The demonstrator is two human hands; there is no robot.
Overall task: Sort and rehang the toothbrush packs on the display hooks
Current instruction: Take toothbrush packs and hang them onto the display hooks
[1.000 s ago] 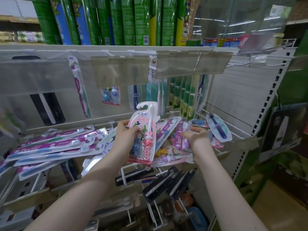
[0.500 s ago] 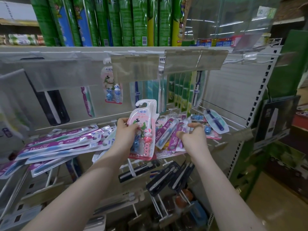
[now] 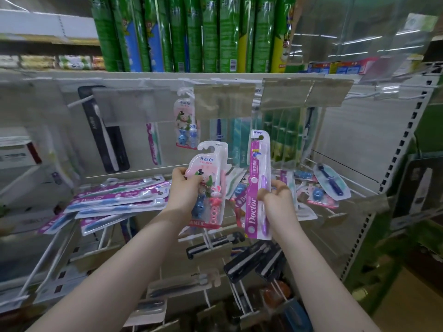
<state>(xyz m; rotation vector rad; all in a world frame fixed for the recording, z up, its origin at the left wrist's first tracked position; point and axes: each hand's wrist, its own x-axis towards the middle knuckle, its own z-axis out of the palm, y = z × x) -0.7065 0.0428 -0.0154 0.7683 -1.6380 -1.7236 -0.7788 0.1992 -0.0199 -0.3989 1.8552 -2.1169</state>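
Note:
My left hand (image 3: 185,190) grips a pink children's toothbrush pack (image 3: 211,185) with blue and pink rabbit figures, held upright with its hook at the top. My right hand (image 3: 278,200) holds a purple Doctor toothbrush pack (image 3: 257,188) upright beside it. A matching children's pack (image 3: 185,123) hangs on a hook above. Several purple Doctor packs (image 3: 115,200) lie stacked flat on the wire hooks to the left. More loose packs (image 3: 318,188) lie in a heap behind my right hand.
Black toothbrush packs (image 3: 254,259) hang on the lower hooks below my hands, and one black pack (image 3: 105,130) hangs upper left. Green packs (image 3: 282,135) hang at the back right. Tall green tubes (image 3: 191,32) stand on the shelf above. Clear price-tag flaps (image 3: 224,99) front the upper hooks.
My right hand has lifted a purple Doctor pack out of the heap and holds it upright. The left hand keeps the children's pack. The view has shifted slightly right.

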